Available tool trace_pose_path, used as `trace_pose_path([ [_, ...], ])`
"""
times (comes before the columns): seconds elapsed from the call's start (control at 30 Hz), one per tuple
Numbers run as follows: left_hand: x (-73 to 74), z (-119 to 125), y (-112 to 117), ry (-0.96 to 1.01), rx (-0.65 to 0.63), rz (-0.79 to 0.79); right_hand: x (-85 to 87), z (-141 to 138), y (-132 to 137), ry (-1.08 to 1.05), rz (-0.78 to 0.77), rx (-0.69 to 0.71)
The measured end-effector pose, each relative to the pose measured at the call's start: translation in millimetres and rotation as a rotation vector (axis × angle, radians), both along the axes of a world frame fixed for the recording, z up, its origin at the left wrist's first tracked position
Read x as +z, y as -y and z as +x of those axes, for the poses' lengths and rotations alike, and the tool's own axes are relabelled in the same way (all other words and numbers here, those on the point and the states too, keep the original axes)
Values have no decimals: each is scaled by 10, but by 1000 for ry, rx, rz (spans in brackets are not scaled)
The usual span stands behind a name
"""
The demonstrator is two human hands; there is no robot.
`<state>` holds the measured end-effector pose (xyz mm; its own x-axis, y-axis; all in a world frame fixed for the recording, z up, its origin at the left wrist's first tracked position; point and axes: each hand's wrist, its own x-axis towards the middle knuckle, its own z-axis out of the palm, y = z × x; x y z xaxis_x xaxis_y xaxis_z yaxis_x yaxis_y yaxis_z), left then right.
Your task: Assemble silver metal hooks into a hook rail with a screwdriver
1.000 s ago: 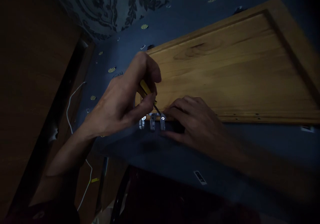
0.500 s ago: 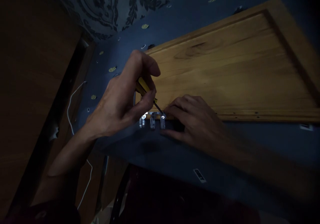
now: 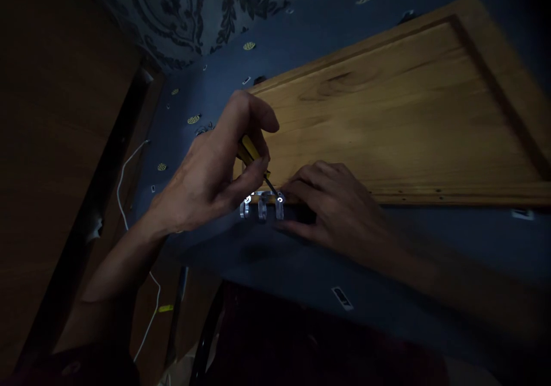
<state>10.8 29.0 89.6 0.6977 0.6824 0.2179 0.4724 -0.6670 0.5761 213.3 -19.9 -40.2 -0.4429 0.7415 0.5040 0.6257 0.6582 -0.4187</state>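
1. Blue patterned cloth (image 3: 284, 271): spread under the wooden panel, showing on its near, far and left sides.
2. Brown wooden surface (image 3: 51, 87): well left of the panel, dim.
3. Wooden panel (image 3: 387, 116): landmark, lies flat on the cloth; framed border, small dark holes (image 3: 439, 190) along its near edge.
4. Ornate patterned surface (image 3: 172, 7): beyond the panel's far left corner.
5. Left hand (image 3: 202, 173): over the panel's left end, fingers curled narrow, thumb pressed in, holding the screwdriver.
6. Right hand (image 3: 340, 213): at the panel's near edge, just right of the hook strip; fingers bent over the wood, thumb lower, off the edge by the end hook. Thumb and fingers apart; can't tell whether fingertips pinch the strip.
7. White cable (image 3: 121, 196): runs loose, left of the panel, well apart.
8. Screwdriver (image 3: 249, 147): yellow-and-black handle inside the left fist, tilted; shaft slants down to the panel's near edge, tip at the strip's right end.
9. Metal hook strip (image 3: 262, 207): on the panel's near edge, left end; three hooks stick out past the wood.
10. Yellow tag (image 3: 166, 308): beside the cable, left of and nearer than the panel.
11. Bright screw head (image 3: 279, 200): in the strip's right end, at the panel's near edge; details too small.
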Motion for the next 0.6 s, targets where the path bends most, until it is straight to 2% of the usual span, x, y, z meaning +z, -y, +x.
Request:
trace_pose_path([
  [0.6, 22, 11, -8, -28, -9, 74, -2, -10, -7, 18, -13, -5],
])
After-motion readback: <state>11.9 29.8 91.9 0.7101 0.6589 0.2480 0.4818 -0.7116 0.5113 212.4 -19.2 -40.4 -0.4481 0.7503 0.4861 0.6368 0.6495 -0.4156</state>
